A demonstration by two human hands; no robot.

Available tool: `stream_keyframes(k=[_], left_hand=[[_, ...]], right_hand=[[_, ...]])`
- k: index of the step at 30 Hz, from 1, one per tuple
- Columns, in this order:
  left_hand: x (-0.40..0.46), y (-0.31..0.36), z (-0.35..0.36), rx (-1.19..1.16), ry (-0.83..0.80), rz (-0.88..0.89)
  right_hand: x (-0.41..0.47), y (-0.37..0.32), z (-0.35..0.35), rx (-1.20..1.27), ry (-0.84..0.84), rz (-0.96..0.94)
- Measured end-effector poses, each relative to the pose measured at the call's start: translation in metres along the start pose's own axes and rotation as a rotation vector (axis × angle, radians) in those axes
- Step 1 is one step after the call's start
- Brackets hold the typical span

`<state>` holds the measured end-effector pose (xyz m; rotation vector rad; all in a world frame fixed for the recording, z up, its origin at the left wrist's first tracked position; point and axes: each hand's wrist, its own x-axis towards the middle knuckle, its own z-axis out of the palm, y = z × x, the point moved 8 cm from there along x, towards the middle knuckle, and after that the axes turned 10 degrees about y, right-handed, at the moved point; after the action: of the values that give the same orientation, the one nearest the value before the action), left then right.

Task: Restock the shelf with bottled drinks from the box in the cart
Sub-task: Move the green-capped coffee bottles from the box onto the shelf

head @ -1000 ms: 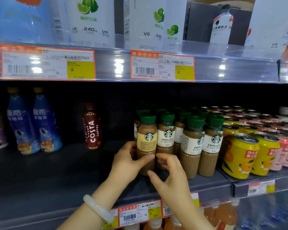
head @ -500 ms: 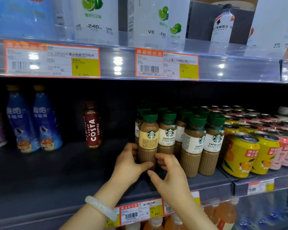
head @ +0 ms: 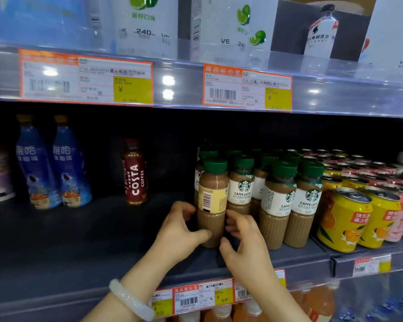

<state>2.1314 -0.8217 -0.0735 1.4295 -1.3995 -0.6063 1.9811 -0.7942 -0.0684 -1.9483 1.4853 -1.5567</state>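
A green-capped coffee bottle with a yellow label [head: 211, 201] stands upright on the dark middle shelf [head: 84, 240], at the left front of a group of Starbucks latte bottles [head: 282, 201]. Its barcode faces me. My left hand [head: 179, 231] wraps the bottle's lower left side, thumb across the front. My right hand [head: 244, 238] touches its lower right side with fingers curled. A pale bangle [head: 129, 300] sits on my left wrist. The box and the cart are out of view.
A Costa coffee bottle [head: 135, 173] and two blue bottles [head: 54, 163] stand further left, with bare shelf between. Yellow cans [head: 344, 219] and pink cans fill the right. The upper shelf edge [head: 172, 84] with price tags hangs overhead. Orange bottles sit below.
The yellow-label bottle has turned so its barcode faces front instead of the logo. Both hands stay low on it, and the view has moved closer.
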Motion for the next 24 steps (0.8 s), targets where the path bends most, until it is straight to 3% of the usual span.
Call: stream_keyframes(k=[4,15,24], left_hand=[[-0.0007,0.0032,0.0054,-0.063,-0.048,0.002],[-0.0027,0.007,-0.0035,0.068,0.063,0.063],[0.0008,0.0019,0.0062,-0.02,-0.049,0.041]], right_hand=[[-0.0009,-0.0004,-0.0002,0.021,0.003,0.0],[-0.0026,0.0037,0.0015,0.058,0.0,0.038],[-0.0043,0.0048,-0.006,0.152,0.067,0.069]])
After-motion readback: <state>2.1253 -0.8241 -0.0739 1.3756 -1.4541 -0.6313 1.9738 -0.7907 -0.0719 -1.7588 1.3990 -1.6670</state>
